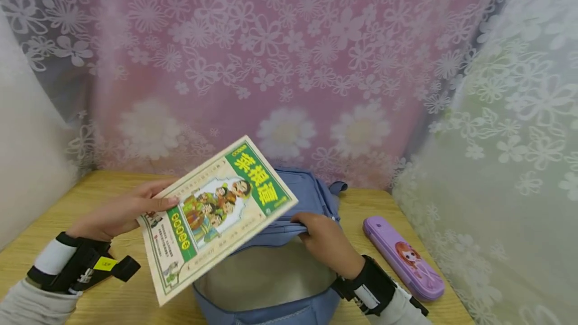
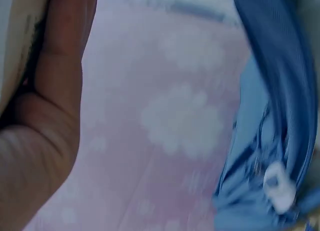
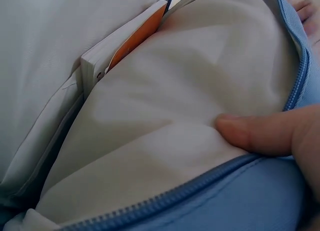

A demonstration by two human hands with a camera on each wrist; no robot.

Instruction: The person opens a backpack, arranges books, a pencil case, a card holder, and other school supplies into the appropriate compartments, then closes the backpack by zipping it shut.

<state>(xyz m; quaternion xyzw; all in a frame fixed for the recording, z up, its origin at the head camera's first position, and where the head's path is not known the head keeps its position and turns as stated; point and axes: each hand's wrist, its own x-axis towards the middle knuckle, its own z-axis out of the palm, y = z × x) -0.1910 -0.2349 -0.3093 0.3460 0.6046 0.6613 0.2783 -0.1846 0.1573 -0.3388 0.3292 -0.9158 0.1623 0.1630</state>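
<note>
While the left hand [image 1: 124, 208] pinches the lower left edge of an illustrated book [image 1: 221, 214], that book hangs tilted over the left side of the blue backpack [image 1: 291, 312], its cover facing the wearer and its upper right corner in front of the backpack's raised flap. The left thumb lies across the cover, pointing toward the backpack, and the other fingers go behind the book, where their exact spread cannot be told. The left forearm rises from lower left of the backpack, the wrist bent slightly and ringed by a black strap [image 1: 86, 260] with a yellow label. At the backpack's right rim, the right hand [image 1: 331, 245] is closed on the fabric of the opening, its thumb pressed on the pale lining [image 3: 165, 101] just inside the zipper [image 3: 165, 195] and its other fingers mostly hidden from the right wrist camera; the right forearm comes in from lower right of the backpack. The backpack's mouth gapes toward the wearer, and inside it an orange-covered book [image 3: 140, 36] stands against one wall. Just right of the backpack, a purple pencil case [image 1: 402, 257] with a cartoon figure lies slantwise on the wooden table [image 1: 113, 305]. Behind the backpack hangs a pink cloth [image 1: 271, 69] patterned with white flowers.
</note>
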